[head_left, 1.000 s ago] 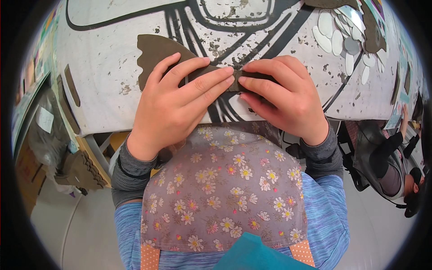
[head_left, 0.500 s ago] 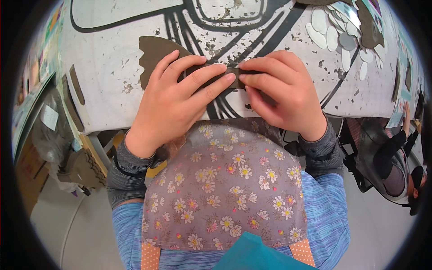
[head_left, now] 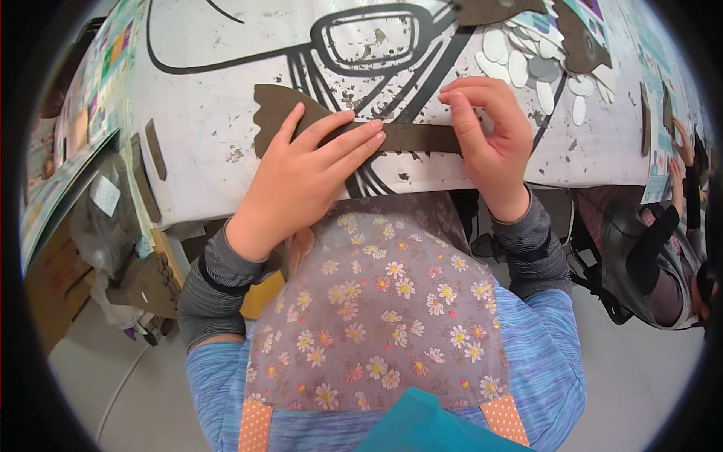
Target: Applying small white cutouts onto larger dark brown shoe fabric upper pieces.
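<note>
2 hands (head_left: 301,181), 1 brown card strip (head_left: 410,138), 1 table (head_left: 211,135), approx. 10 pale ovals (head_left: 520,68).

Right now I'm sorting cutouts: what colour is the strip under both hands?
Dark brown cardboard strip, clearest in the head view.

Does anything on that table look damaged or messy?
Yes. The white table covering is flaked and speckled with dark chips around its black line drawing, as if worn. The brown strip under both hands looks intact.
</note>
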Action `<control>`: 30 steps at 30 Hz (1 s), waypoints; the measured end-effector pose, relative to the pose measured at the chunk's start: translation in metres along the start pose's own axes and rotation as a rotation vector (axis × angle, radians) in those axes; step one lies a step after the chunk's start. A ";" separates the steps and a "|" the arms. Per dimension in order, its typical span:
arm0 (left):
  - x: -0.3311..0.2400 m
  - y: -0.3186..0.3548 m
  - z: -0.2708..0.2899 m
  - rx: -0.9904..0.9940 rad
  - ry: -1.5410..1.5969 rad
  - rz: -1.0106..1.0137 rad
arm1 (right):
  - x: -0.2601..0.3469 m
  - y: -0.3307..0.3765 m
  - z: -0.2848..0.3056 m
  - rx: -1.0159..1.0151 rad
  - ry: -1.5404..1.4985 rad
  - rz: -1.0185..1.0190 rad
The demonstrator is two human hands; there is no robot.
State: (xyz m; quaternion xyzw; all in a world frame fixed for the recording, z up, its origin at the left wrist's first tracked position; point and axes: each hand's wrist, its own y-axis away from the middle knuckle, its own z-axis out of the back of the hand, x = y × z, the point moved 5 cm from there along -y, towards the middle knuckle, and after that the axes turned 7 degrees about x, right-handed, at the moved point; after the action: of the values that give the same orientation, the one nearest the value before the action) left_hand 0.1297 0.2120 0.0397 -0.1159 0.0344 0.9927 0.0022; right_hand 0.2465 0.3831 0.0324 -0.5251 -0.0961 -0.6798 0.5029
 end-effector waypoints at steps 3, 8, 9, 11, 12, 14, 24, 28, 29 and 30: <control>-0.001 -0.010 0.016 -0.060 0.071 -0.011 | 0.003 -0.004 0.002 0.004 0.024 0.044; 0.012 -0.024 0.018 -0.181 0.350 0.075 | 0.015 0.005 0.003 -0.038 0.060 0.188; 0.019 -0.024 0.012 -0.111 0.377 0.130 | 0.022 0.007 0.002 -0.041 0.087 0.247; 0.028 -0.022 0.012 0.012 0.416 0.211 | 0.031 0.014 0.000 -0.025 0.114 0.420; 0.031 -0.020 0.013 0.073 0.425 0.248 | 0.037 0.018 -0.001 0.022 0.125 0.481; 0.038 -0.010 0.015 0.075 0.544 0.298 | 0.055 0.030 -0.004 0.071 0.218 0.701; 0.016 0.046 0.046 -0.315 1.035 0.260 | 0.087 -0.001 -0.054 0.619 -0.168 0.079; -0.003 0.088 0.075 -0.566 0.912 0.107 | 0.132 -0.012 -0.070 0.552 -0.142 0.677; -0.006 0.099 0.081 -0.596 0.840 0.086 | 0.143 -0.011 -0.072 0.544 -0.085 0.788; -0.011 0.111 0.084 -0.633 0.771 0.067 | 0.151 -0.012 -0.075 0.553 -0.092 0.806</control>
State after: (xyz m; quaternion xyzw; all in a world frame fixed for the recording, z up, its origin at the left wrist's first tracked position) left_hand 0.1199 0.1071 0.1312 -0.4681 -0.2668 0.8388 -0.0778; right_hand 0.1991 0.2517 0.1270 -0.3970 -0.0843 -0.3564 0.8416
